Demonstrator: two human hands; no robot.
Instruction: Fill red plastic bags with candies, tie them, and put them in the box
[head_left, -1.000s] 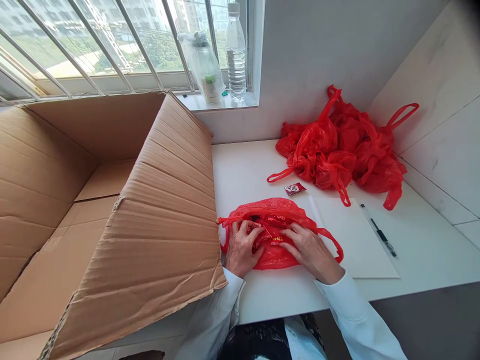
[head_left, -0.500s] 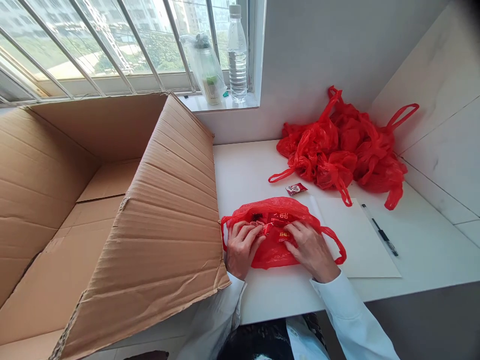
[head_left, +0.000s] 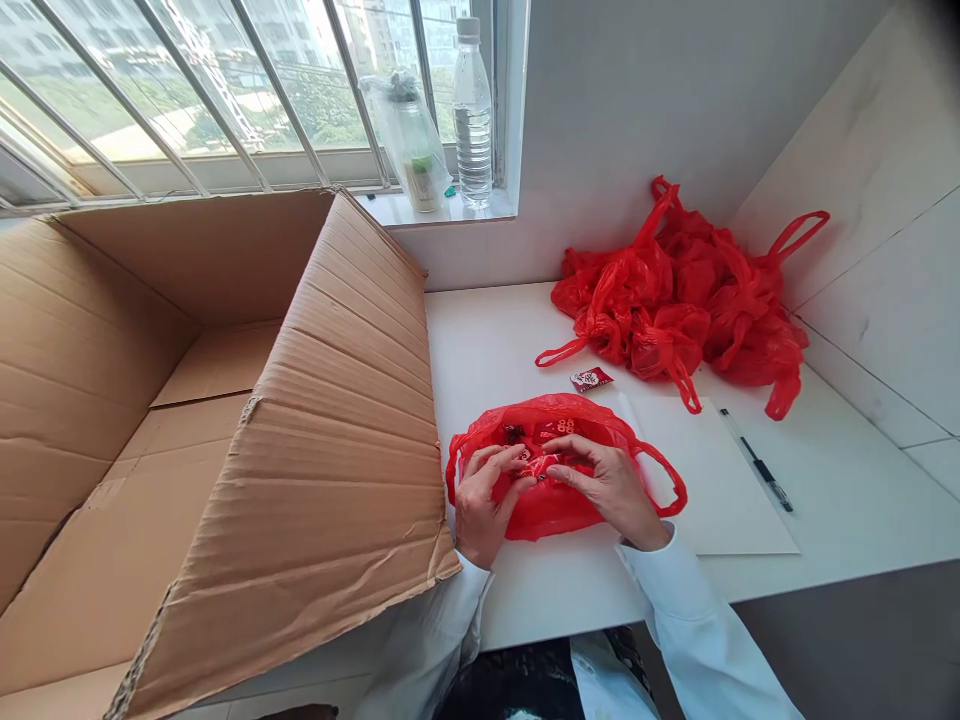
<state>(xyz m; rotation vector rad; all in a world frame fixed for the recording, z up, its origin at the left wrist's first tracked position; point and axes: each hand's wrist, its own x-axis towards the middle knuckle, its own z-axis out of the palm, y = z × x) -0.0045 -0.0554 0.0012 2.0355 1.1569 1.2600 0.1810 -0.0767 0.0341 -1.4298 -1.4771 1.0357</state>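
A red plastic bag (head_left: 555, 515) lies on the white table (head_left: 847, 510) just in front of me, with small red packets showing through it. My left hand (head_left: 480, 500) rests on the bag's left side, fingers curled and pinching the plastic. My right hand (head_left: 604, 480) lies on the bag's right side, its fingers pinched together on the plastic near a packet at the middle. The fingertips of both hands nearly meet there. One bag handle (head_left: 667, 480) loops out to the right.
A large open cardboard box (head_left: 225, 420) fills the left, its flap (head_left: 345, 400) leaning by the bag. A pile of red bags (head_left: 682, 300) sits at the back right, a small red packet (head_left: 590, 379) before it. White sheet (head_left: 720, 480), pen (head_left: 757, 462), water bottle (head_left: 472, 110) on the sill.
Both hands have drawn closer together over the bag's middle. The right hand slid left and its fingers closed into a pinch; the bag has bunched up slightly.
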